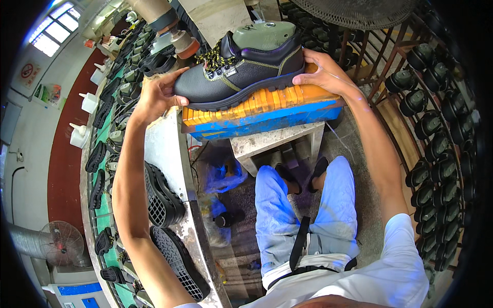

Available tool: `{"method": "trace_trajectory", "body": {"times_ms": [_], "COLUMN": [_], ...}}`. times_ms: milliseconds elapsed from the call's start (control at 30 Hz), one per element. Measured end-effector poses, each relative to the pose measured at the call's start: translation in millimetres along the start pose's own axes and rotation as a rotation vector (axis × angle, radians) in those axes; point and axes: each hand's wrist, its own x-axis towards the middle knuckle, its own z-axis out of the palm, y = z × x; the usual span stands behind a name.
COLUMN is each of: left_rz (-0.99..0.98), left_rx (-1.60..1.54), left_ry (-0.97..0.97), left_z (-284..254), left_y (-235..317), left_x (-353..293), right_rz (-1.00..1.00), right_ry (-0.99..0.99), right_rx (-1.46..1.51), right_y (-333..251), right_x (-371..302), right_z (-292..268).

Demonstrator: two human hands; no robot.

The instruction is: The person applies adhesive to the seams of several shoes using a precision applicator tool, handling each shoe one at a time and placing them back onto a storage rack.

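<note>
A black leather shoe (221, 82) with yellow stitching, yellow-and-black laces and a thick black sole lies lengthwise in front of me, toe to the left. A green shoe last (264, 36) fills its opening. Beneath it is a block of orange pads (246, 109) on a blue base. My left hand (158, 95) grips the toe, thumb low by the sole's front. My right hand (323, 74) holds the heel, thumb along the sole edge and fingers behind. Parts of the fingers on both hands are hidden by the shoe.
A machine head (182, 43) hangs just above the toe. Black soles (179, 262) lie on the metal bench at my left, beside a green conveyor (118, 287) carrying shoe parts. Racks of lasted shoes (429, 126) stand at right. A round fan guard (354, 10) is at the top.
</note>
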Motion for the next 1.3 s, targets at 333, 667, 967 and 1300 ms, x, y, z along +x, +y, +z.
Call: {"method": "trace_trajectory", "body": {"times_ms": [333,667,967,1300], "left_rz": [0.090,0.259,0.330,0.118], "left_rx": [1.022,0.960,1.138,0.174], "left_ry": [0.404,0.352,0.359,0.231], "left_z": [62,54,69,32], "left_y": [18,3,19,-14], "left_x": [36,37,31,-8], "right_rz": [0.046,-0.017,0.012,0.101], "right_ry": [-0.052,-0.060,0.006,-0.026], "right_rx": [0.051,0.101,0.038,0.045], "right_y": [-1,2,3,1], "right_x": [4,-2,-1,3], "right_z": [-2,2,1,0]}}
